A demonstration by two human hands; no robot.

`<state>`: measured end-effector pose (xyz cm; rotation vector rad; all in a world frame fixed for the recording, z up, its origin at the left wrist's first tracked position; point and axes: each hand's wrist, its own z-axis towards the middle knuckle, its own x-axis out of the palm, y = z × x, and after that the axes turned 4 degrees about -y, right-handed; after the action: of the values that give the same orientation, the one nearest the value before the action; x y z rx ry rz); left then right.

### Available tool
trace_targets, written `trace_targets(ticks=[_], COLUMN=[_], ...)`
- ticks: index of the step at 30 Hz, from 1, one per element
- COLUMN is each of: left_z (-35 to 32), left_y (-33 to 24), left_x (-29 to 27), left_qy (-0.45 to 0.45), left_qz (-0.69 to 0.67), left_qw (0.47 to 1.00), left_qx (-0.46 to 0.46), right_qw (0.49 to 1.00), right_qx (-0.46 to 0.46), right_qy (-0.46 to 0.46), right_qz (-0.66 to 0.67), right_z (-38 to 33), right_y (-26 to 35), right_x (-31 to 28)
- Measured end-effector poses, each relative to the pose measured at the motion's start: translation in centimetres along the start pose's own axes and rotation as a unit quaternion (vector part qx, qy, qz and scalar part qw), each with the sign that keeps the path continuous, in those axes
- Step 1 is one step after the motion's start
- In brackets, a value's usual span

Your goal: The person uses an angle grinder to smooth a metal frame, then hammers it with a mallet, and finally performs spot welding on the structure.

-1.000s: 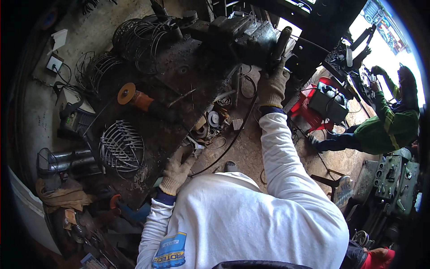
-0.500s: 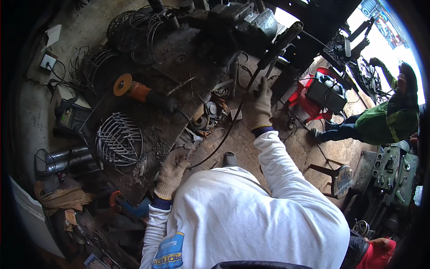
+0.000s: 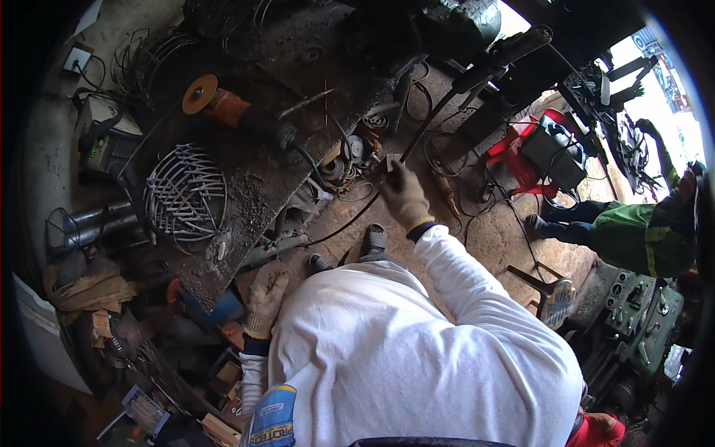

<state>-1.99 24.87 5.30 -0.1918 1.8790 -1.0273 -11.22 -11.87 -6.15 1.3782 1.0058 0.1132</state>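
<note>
My right hand, in a knitted glove, is out in front with its fingers curled at a black cable. Whether it grips the cable or something small at the fingertips is hard to make out. My left hand, also gloved, hangs low beside my body with its fingers loosely apart and nothing visible in them. A grey metal tube-like piece lies at the table edge beyond it. On the dark worktable are an angle grinder with an orange disc and a basket-like cage of metal strips.
Coiled wire and heavy machine parts crowd the table's far end. A red plastic chair bears a dark box with cables. A person in a green jacket stands at right, near a stool and a grey lathe. Cables cross the floor.
My right hand has come down and back toward me, its raised finger now curled. My left hand has drawn back from the table edge. The view has shifted a little.
</note>
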Motion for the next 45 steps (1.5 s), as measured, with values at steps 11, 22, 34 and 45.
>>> trace_targets(ticks=[11, 22, 34, 45], left_z=[-2.9, -8.0, -8.3, -6.0], left_y=[2.6, 7.6, 13.3, 16.3], left_x=[1.4, 4.9, 5.7, 5.9], left_qy=[-0.027, 0.017, 0.023, 0.048], left_qz=[-0.100, -0.129, 0.017, 0.068], left_qw=[0.993, 0.975, 0.986, 0.987], left_qx=[-0.055, -0.178, -0.166, -0.139], right_qw=[0.987, 0.946, 0.980, 0.983], right_qx=[0.094, -0.043, 0.021, 0.088], right_qy=[0.066, 0.311, 0.187, 0.154], right_qz=[0.116, -0.083, -0.070, -0.038], right_z=[3.4, -3.0, 1.4, -0.6], right_y=[-5.0, -1.8, 1.7, -1.0], right_x=[-0.3, 3.1, -0.2, -1.9])
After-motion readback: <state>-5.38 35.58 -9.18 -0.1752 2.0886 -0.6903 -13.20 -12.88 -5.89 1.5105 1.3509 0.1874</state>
